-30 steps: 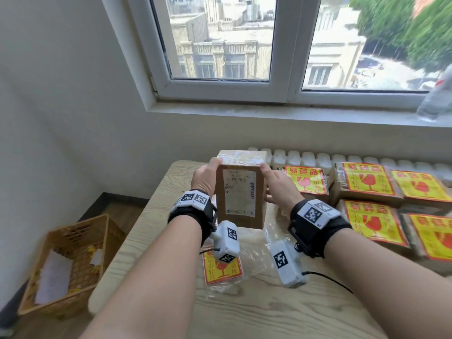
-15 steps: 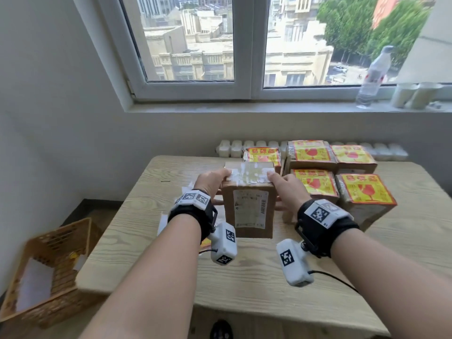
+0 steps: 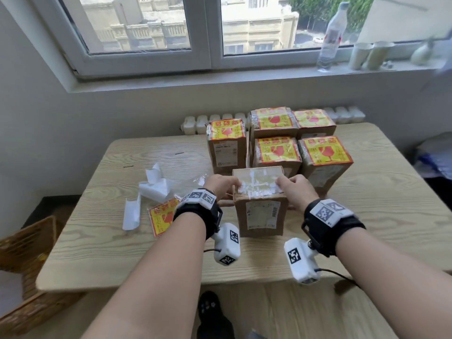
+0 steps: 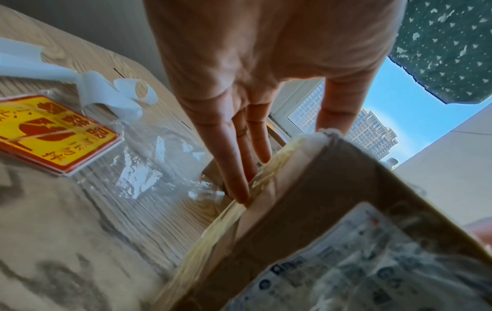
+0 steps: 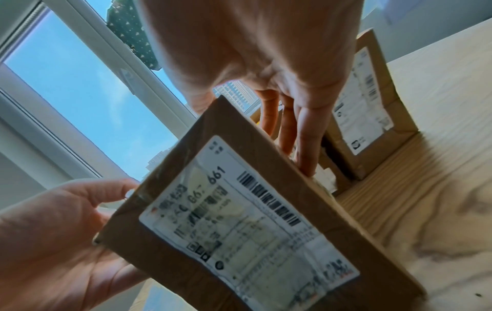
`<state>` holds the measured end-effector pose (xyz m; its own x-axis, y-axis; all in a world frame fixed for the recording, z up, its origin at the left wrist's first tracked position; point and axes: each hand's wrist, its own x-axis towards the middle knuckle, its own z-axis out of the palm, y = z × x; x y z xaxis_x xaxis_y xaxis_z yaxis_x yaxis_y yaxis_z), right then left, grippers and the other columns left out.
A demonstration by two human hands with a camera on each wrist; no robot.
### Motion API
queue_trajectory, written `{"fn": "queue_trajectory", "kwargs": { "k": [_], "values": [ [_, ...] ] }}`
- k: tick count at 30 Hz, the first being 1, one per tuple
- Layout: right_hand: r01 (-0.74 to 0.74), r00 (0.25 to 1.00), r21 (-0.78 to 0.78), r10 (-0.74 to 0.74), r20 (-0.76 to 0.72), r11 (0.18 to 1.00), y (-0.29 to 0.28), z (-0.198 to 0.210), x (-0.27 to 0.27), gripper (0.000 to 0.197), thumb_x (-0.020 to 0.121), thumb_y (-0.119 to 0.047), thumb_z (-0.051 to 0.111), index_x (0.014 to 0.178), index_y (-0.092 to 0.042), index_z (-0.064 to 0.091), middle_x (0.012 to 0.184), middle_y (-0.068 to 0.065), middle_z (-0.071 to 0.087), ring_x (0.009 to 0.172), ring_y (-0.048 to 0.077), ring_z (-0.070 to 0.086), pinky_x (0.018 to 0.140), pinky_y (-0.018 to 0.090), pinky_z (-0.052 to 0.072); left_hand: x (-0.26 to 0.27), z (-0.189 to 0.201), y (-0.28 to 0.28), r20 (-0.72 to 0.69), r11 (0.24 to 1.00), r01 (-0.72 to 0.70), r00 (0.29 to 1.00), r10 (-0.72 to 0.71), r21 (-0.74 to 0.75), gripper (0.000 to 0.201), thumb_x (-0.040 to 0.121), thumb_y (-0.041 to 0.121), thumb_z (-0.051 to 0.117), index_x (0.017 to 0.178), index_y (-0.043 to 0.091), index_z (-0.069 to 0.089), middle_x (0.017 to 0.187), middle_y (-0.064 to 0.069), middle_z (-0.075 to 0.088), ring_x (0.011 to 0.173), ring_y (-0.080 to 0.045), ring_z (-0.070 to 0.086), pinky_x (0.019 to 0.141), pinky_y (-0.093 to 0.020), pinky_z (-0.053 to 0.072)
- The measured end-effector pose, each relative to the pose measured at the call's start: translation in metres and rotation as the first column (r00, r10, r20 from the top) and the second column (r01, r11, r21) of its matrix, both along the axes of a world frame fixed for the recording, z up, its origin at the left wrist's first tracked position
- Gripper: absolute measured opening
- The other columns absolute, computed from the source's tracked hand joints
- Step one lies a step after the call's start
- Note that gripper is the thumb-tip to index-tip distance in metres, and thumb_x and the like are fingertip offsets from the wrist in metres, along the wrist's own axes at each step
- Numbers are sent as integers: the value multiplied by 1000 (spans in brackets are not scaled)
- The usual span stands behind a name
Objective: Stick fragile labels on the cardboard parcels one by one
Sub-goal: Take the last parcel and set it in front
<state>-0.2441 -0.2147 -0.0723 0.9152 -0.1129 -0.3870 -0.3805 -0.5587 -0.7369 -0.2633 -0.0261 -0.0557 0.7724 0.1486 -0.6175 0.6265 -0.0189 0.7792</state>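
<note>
The wooden table carries five labelled parcels in a block at its far middle, each topped with a yellow and red fragile sticker. Just in front of them, touching or nearly so, stands the unlabelled parcel, upright, its taped top bare and its shipping slip facing the person. A wicker basket sits on the floor to the left. Left of the parcel lie a stack of fragile labels in clear wrap and curled white backing strips.

The left hand and the right hand clamp the parcel between them, thumbs on its top edge. The left wrist view alone shows the left fingers lying straight down the parcel's side. The right wrist view shows the right fingers straight along the opposite side, with a labelled parcel close behind them.
</note>
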Motion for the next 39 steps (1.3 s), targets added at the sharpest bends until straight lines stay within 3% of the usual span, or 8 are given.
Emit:
{"fn": "queue_trajectory", "kwargs": {
  "k": [6,14,22,25,28,32,36,39],
  "values": [
    [26,1000,-68,-28,-15,997,-17,-8,1,36,91,-45,50,111,-14,50,101,3,55,91,22,53,75,32,39,7,-10,-18,-2,998,59,998,-59,-22,29,86,3,60,114,-1,56,84,-12,62,71,-20,64,45,-24,54],
    [1,999,-126,-6,-36,992,-21,-12,4,35,88,-36,56,113,-11,53,95,3,56,87,23,55,74,32,42,7,-15,-22,-25,996,85,996,-85,-12,14,85,-3,62,87,9,56,117,-22,64,97,-29,65,60,-32,61],
    [-36,891,-117,85,446,993,26,34,12,19,91,-17,55,110,-16,57,105,2,56,91,16,55,75,27,46,11,-13,19,-5,995,37,999,-37,95,15,91,2,54,80,11,58,81,-11,58,80,-26,61,84,-39,54],
    [-111,930,5,102,352,994,60,38,25,20,93,-16,50,111,-16,58,104,3,62,93,19,61,73,29,52,11,-13,55,-5,995,-66,998,67,71,20,93,0,50,77,12,54,72,-10,54,63,-21,56,62,-31,49],
    [-162,969,48,150,195,986,103,27,38,30,91,-15,47,119,-14,58,116,8,65,107,24,63,92,42,53,11,-16,98,-10,987,-151,988,152,62,24,94,-1,45,74,12,51,70,-9,51,61,-18,50,57,-25,39],
    [-207,977,-73,210,26,976,154,-5,50,37,90,-9,44,124,-7,60,126,11,60,117,30,56,97,32,44,5,-27,152,-59,982,-189,980,189,10,32,99,2,34,70,10,42,67,-8,39,59,-17,39,49,-24,32],
    [-220,972,-111,208,-105,969,188,-35,57,30,91,-6,40,109,2,63,111,17,59,99,32,53,81,28,40,6,-62,198,-136,970,-187,968,208,155,21,87,1,52,69,10,53,76,-14,54,66,-25,54,62,-33,47],
    [-151,968,-58,136,-209,987,202,-58,66,33,95,-3,39,115,4,64,122,16,62,114,34,57,94,31,46,14,-102,225,-187,941,-88,970,156,326,23,61,19,59,81,9,65,98,-20,67,91,-30,64,91,-49,53]
  ]
}}
